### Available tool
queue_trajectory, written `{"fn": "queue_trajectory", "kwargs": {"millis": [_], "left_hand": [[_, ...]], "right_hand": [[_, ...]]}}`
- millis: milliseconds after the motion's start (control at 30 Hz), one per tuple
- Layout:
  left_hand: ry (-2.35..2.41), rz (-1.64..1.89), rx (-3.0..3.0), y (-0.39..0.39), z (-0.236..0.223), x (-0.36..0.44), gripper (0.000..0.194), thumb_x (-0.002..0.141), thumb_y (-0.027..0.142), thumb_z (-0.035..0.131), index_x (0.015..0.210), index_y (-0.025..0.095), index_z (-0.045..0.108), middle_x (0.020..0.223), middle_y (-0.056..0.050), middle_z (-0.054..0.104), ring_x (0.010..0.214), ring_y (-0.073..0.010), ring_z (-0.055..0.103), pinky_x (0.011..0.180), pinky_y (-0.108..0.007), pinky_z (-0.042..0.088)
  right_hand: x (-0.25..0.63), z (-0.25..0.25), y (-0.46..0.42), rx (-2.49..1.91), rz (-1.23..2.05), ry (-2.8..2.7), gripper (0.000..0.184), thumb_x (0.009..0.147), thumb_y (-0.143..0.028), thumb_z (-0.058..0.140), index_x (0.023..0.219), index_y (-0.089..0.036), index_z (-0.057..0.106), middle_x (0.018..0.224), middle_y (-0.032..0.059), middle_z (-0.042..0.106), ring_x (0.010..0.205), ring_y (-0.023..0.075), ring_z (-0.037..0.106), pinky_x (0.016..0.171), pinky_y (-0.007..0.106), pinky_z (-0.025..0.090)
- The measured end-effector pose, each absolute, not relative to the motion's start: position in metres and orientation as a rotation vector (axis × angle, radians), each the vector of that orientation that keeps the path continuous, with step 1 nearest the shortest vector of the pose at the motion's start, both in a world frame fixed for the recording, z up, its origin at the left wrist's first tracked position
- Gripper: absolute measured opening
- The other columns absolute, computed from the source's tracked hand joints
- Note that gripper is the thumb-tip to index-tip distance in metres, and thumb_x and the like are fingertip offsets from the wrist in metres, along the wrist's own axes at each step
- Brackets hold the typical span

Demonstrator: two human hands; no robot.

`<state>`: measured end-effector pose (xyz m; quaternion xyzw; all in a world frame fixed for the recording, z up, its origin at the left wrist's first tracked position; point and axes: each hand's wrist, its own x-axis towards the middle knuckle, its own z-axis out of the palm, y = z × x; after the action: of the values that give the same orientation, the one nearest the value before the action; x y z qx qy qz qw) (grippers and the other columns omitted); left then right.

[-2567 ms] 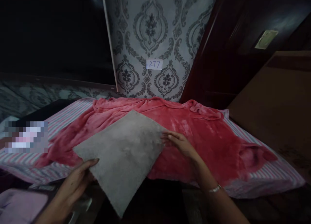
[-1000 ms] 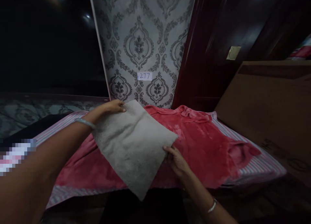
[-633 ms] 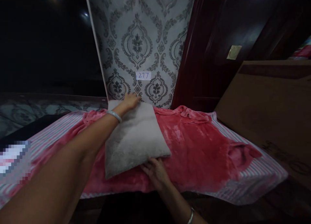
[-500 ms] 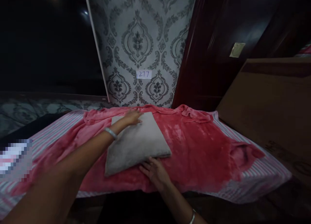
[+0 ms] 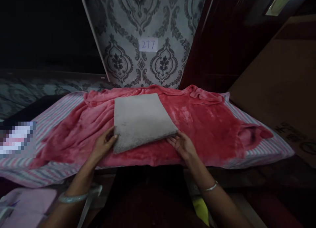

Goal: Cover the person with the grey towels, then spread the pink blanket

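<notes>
A grey square pad (image 5: 142,117) lay on a rumpled red cloth (image 5: 209,132), with both hands at its near corners.
The pad sat left of the middle of the table (image 5: 60,111), its near left corner close to the table's near edge; the left hand (image 5: 105,145) had its thumb on the pad's left edge and its fingers partly curled, though whether they gripped could not be told, while the right hand (image 5: 184,145) was loosely open, fingers slightly apart at the near right corner, not closed around anything.
</notes>
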<state>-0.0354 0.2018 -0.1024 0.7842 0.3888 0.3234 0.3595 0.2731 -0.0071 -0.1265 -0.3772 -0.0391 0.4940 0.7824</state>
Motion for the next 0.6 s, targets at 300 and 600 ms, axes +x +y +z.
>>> {"fn": "queue_trajectory", "kwargs": {"millis": [300, 600], "left_hand": [[0.983, 0.895, 1.626, 0.192, -0.093, -0.012, 0.079, 0.068, 0.050, 0.077, 0.137, 0.016, 0.058, 0.112, -0.013, 0.072, 0.102, -0.0297, 0.069, 0.086, -0.043, 0.060], [1.005, 0.859, 1.609, 0.202, -0.109, -0.016, 0.076, 0.071, 0.039, 0.075, 0.140, 0.015, 0.056, 0.138, -0.017, 0.062, 0.121, -0.0318, 0.063, 0.105, -0.049, 0.052]], "right_hand": [[0.300, -0.120, 0.007, -1.150, 1.119, -0.350, 0.020, 0.077, -0.020, 0.073, 0.095, -0.020, 0.064, 0.082, 0.0026, 0.074, 0.068, 0.0184, 0.071, 0.059, 0.031, 0.063], [0.298, -0.126, 0.001, -1.184, 1.090, -0.426, 0.024, 0.073, -0.019, 0.075, 0.096, -0.019, 0.066, 0.088, 0.0022, 0.075, 0.069, 0.0165, 0.071, 0.059, 0.029, 0.064]]}}
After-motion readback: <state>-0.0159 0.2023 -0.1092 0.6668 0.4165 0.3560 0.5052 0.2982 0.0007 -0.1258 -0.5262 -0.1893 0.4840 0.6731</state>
